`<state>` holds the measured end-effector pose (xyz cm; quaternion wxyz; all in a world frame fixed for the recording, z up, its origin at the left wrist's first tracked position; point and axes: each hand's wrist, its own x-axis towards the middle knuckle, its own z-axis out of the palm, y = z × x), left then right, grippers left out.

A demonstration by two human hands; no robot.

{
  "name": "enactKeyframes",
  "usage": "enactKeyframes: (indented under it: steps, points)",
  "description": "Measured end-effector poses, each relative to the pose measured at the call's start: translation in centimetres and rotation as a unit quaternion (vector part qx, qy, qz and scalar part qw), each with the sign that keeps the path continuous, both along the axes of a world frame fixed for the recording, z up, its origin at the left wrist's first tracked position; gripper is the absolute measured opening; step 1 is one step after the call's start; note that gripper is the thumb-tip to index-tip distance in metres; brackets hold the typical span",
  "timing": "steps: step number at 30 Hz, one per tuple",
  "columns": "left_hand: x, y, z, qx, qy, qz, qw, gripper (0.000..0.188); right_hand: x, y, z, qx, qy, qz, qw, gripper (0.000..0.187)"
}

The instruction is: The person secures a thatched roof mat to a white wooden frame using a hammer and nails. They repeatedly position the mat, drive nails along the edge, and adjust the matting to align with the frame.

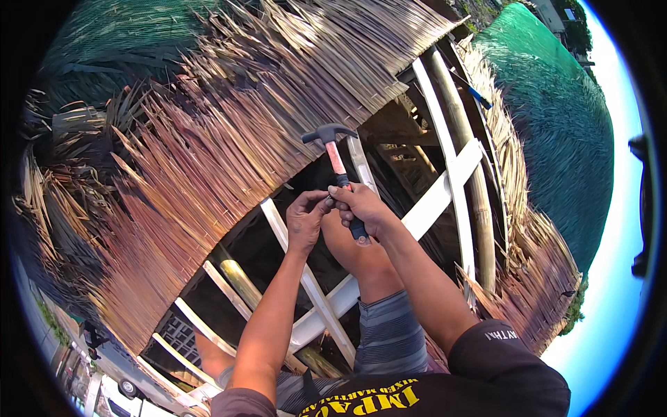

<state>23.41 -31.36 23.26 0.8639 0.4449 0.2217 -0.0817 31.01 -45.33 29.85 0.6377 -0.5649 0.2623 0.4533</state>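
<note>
A claw hammer [335,158] with a dark metal head and a red and black handle points up and away from me. My right hand [365,207] is closed round its grip, thumb and forefinger reaching toward the left. Against those fingertips, my left hand [304,219] is closed in a pinch; something small and dark seems to sit between the fingers, too small to name. Just beyond the hammer head lies the edge of the dried-leaf thatch [229,132]. Below both hands, my bare knee [358,260] rests among the roof strips.
Pale wooden strips [316,292] cross the open roof frame, with dark gaps between them. A wide white board [431,203] runs diagonally, and a round pole [472,181] stands at right. Green netting [549,132] covers thatch farther right. A white vehicle [114,399] is far below at left.
</note>
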Motion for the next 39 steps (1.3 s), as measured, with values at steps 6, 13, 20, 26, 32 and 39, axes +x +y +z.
enactKeyframes:
  steps: [6,13,20,26,32,39]
  points:
    - [4.1,-3.1,1.7,0.215,-0.216,-0.074,0.949,0.021,1.6,-6.2,0.1,0.119,0.107,-0.094,0.983,0.025]
    - [9.3,-5.3,-3.9,0.278,-0.022,-0.020,0.960,0.013,2.5,-9.0,-3.9,-0.289,-0.189,0.097,0.934,0.031]
    - [17.3,-9.2,-12.3,0.485,-0.033,-0.096,0.869,0.017,4.0,-11.6,-5.8,-0.415,-0.256,0.216,0.846,0.027]
    - [19.1,-10.9,-15.5,0.562,-0.045,-0.077,0.823,0.020,5.6,-12.1,-6.1,-0.407,-0.306,0.224,0.831,0.026]
    - [19.0,-11.3,-15.9,0.596,-0.038,-0.057,0.800,0.020,6.0,-11.9,-7.0,-0.389,-0.395,0.215,0.804,0.024]
    - [19.2,-11.1,-15.8,0.609,-0.064,-0.060,0.788,0.018,7.1,-12.0,-9.0,-0.413,-0.382,0.275,0.780,0.023]
